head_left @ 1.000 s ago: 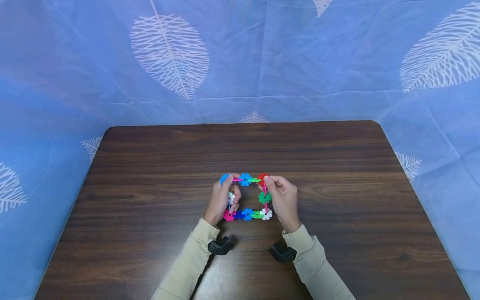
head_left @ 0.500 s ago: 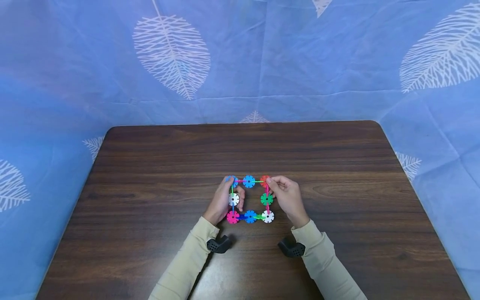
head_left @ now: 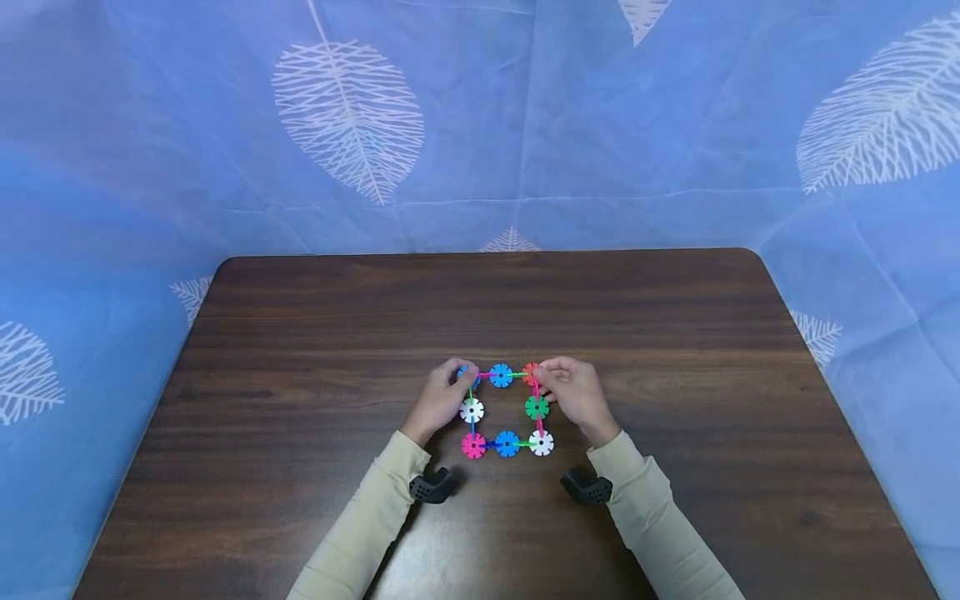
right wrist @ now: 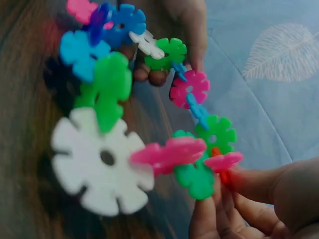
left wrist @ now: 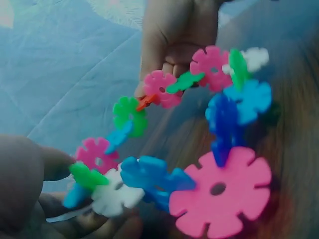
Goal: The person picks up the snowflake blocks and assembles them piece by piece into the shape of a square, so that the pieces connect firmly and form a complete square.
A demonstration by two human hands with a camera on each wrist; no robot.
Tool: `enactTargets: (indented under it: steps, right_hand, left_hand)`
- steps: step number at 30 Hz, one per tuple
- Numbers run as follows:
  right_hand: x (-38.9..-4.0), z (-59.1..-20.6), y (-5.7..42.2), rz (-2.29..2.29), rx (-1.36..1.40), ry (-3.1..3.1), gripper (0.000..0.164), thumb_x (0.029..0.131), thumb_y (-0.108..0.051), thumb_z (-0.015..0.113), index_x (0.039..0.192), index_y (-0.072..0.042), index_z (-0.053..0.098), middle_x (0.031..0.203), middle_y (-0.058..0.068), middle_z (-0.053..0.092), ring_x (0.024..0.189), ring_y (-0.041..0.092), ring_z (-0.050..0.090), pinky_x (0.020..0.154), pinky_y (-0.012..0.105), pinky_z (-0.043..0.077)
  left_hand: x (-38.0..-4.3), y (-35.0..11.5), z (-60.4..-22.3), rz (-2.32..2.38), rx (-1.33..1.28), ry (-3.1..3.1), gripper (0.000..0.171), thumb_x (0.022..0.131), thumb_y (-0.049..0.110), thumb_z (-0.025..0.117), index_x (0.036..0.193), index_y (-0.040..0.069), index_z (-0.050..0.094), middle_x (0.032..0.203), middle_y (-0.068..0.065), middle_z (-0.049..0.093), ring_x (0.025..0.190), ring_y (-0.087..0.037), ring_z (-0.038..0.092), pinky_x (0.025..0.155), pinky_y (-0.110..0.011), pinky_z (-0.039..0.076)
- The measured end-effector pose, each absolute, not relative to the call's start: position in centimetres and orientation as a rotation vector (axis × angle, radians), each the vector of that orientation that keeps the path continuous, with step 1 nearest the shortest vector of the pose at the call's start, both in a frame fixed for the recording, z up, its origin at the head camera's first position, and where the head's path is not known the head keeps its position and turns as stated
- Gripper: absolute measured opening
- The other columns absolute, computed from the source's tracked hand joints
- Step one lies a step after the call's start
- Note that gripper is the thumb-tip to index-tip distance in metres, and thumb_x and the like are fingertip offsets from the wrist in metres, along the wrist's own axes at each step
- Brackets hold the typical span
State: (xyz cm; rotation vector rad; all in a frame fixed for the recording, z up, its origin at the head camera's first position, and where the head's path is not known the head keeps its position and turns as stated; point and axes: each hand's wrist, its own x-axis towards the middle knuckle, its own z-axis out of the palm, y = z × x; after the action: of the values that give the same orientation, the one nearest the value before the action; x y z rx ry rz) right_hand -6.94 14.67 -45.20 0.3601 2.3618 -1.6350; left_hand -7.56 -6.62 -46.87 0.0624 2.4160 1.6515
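A square ring of interlocking plastic snowflake discs, joined edge to edge, is held between both hands. My left hand (head_left: 442,398) pinches the blue disc (head_left: 464,375) at the far left corner, its thumb over the top. At the far right corner, the thumb and fingers of my right hand (head_left: 577,392) pinch a red disc (head_left: 529,372). Along the near side run a pink disc (head_left: 473,446), a blue disc (head_left: 507,444) and a white disc (head_left: 542,442). A white disc (head_left: 472,410) and a green disc (head_left: 537,407) sit mid-side. Small linking discs show edge-on from above.
Beneath the ring is a dark wood-grain table (head_left: 300,333) with rounded far corners. A blue cloth (head_left: 465,125) with white leaf prints hangs behind and beside it. Black wrist devices (head_left: 433,485) are worn at both cuffs.
The ring has shifted slightly nearer and right in the head view, its near side swinging flatter into view. My left fingers have left the ring's inside, beside the white disc, for the far left corner.
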Motion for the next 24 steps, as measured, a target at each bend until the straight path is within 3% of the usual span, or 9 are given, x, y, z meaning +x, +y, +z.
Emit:
enactTargets:
  steps: [3, 7, 17, 24]
  right_hand:
    - [-7.1, -45.4, 14.6, -1.6, 0.372, 2.353, 0.021, 0.092, -0.013, 0.062, 0.105, 0.003, 0.063, 0.095, 0.018, 0.069, 0.071, 0.011, 0.064, 0.067, 0.027, 0.058]
    - [-7.4, -45.6, 14.4, -1.575, 0.373, 2.381, 0.02, 0.09, -0.013, 0.064, 0.103, 0.003, 0.064, 0.094, 0.018, 0.07, 0.07, 0.012, 0.065, 0.067, 0.028, 0.059]
    - [-7.5, -45.9, 13.9, -1.464, 0.35, 2.496, 0.019, 0.09, -0.016, 0.066, 0.097, 0.001, 0.067, 0.084, 0.015, 0.071, 0.062, 0.009, 0.064, 0.058, 0.025, 0.057]
    - [-7.6, -45.4, 16.1, -1.305, 0.272, 2.557, 0.032, 0.093, -0.029, 0.062, 0.108, -0.001, 0.065, 0.091, 0.013, 0.071, 0.067, 0.012, 0.065, 0.059, 0.024, 0.054]
  left_hand:
    - [-7.6, -6.9, -46.7, 1.538, 0.108, 2.533, 0.026, 0.093, 0.022, 0.059, 0.108, 0.001, 0.063, 0.095, -0.014, 0.066, 0.083, -0.02, 0.058, 0.074, -0.029, 0.047]
    - [-7.6, -7.4, -46.5, 1.51, 0.095, 2.552, 0.032, 0.087, 0.019, 0.067, 0.112, 0.0, 0.061, 0.091, -0.014, 0.065, 0.073, -0.017, 0.057, 0.065, -0.025, 0.047]
    - [-7.5, -7.9, -46.6, 1.423, 0.093, 2.624, 0.033, 0.085, 0.023, 0.071, 0.111, 0.004, 0.063, 0.092, -0.01, 0.064, 0.072, -0.015, 0.059, 0.064, -0.023, 0.048]
    - [-7.7, -9.5, -46.5, 1.44, 0.027, 2.651, 0.037, 0.09, 0.031, 0.065, 0.115, 0.004, 0.062, 0.093, -0.009, 0.065, 0.079, -0.019, 0.061, 0.072, -0.029, 0.051]
